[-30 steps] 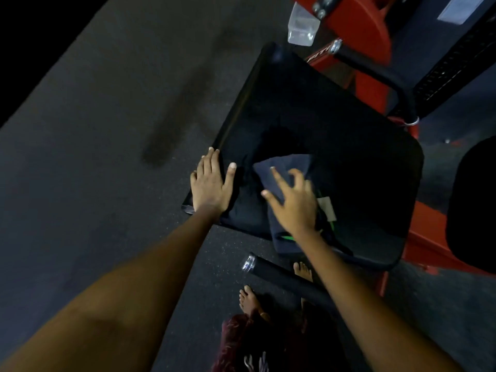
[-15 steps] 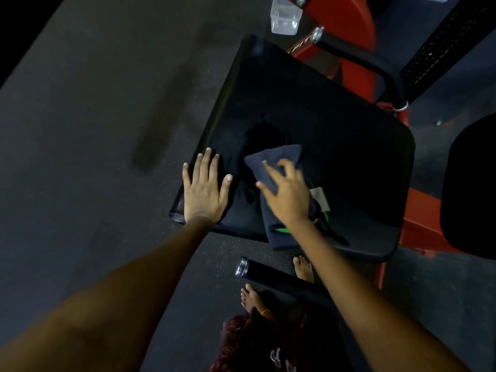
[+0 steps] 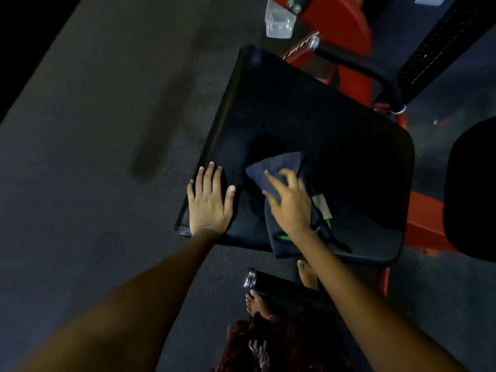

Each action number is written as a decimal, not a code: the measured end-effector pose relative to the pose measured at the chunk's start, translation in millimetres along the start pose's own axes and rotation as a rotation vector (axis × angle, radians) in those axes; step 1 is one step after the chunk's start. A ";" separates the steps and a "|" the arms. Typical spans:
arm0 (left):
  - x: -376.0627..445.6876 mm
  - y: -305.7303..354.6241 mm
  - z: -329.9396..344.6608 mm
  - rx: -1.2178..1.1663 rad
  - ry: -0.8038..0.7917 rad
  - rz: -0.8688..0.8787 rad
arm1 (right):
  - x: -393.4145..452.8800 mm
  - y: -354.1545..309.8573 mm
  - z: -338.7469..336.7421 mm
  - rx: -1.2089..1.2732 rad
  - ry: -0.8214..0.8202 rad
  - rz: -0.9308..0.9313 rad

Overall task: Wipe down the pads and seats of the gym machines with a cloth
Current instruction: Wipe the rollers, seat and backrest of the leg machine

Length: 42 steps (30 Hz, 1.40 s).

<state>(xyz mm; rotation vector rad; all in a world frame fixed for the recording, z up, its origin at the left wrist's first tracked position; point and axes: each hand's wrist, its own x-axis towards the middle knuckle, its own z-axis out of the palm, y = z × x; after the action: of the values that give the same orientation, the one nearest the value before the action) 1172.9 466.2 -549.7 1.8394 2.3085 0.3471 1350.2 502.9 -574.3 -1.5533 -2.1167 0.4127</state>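
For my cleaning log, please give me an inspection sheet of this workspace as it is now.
Surface: black seat pad, tilted on a red frame.
Job's things: dark cloth lying on the pad.
Clutter: clear plastic cup by the frame.
Hands: left hand flat on the pad's edge; right hand presses the cloth, fingers spread.
Cables: nothing seen.
Surroundings: dark rubber floor, black handle, another black pad.

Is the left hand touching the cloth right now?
Apart. The head view shows the left hand flat on the seat pad, with bare black pad between its thumb and the cloth.
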 end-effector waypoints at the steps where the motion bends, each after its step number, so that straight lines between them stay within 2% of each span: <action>1: 1.7 0.2 -0.5 0.008 -0.005 0.009 | -12.1 2.7 -4.5 0.001 -0.036 -0.078; 3: 0.7 -0.5 1.3 0.027 -0.010 0.013 | -39.1 25.2 -13.0 -0.006 -0.093 -0.196; 5: -0.4 -1.2 2.7 0.037 -0.013 0.012 | -47.2 50.9 -20.9 -0.051 -0.107 -0.231; 7: -0.3 -1.7 3.7 0.047 -0.005 0.009 | -32.3 58.6 -18.6 -0.052 -0.069 -0.087; 9: -0.9 -1.9 4.2 0.048 -0.011 0.009 | -5.1 42.9 -7.6 -0.016 0.008 0.169; 11: -0.5 -2.0 5.0 0.052 -0.010 0.012 | 13.7 13.4 3.4 0.007 0.042 0.265; 14: 0.3 -1.7 4.2 0.057 -0.020 0.009 | 0.3 -12.7 5.1 0.002 0.012 0.095; 18: -0.5 -1.0 3.6 0.060 -0.027 0.004 | -46.3 20.2 -15.2 -0.040 -0.106 -0.166; 20: -1.2 -1.4 4.2 0.067 -0.020 0.002 | -38.0 42.4 -20.1 -0.089 -0.114 -0.151; 21: -1.5 -2.1 5.0 0.070 -0.019 -0.001 | -26.0 45.4 -17.7 -0.099 -0.097 -0.075; 23: -1.0 -2.2 5.4 0.064 -0.030 -0.001 | 7.1 34.6 -8.9 -0.074 -0.038 0.106; 25: -0.1 -2.1 5.6 0.068 -0.023 0.006 | 28.4 8.4 2.2 -0.096 -0.002 0.172; 28: 1.0 -1.1 5.4 0.072 -0.023 0.016 | 13.5 -9.5 3.9 -0.173 -0.033 0.066; 32: 1.0 -0.2 3.9 0.094 -0.017 0.015 | -27.4 26.6 -10.7 -0.166 -0.107 -0.194; 34: 1.7 -0.6 3.4 0.103 -0.025 0.005 | -22.9 46.4 -12.9 -0.194 -0.078 -0.099; 38: 1.3 0.8 1.0 0.149 -0.038 0.021 | 32.4 33.2 -4.6 -0.176 0.020 0.295; 40: 1.7 2.3 2.4 0.188 -0.039 0.033 | 51.8 10.0 3.8 -0.203 -0.028 0.306; 42: 4.1 2.8 4.2 0.215 -0.038 0.039 | 48.8 -5.4 9.8 -0.222 -0.041 0.195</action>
<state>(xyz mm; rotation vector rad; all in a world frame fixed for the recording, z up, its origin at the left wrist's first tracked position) 1175.8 471.1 -552.8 1.9697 2.3676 0.0686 1328.8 548.0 -570.1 -1.9019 -2.1082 0.2843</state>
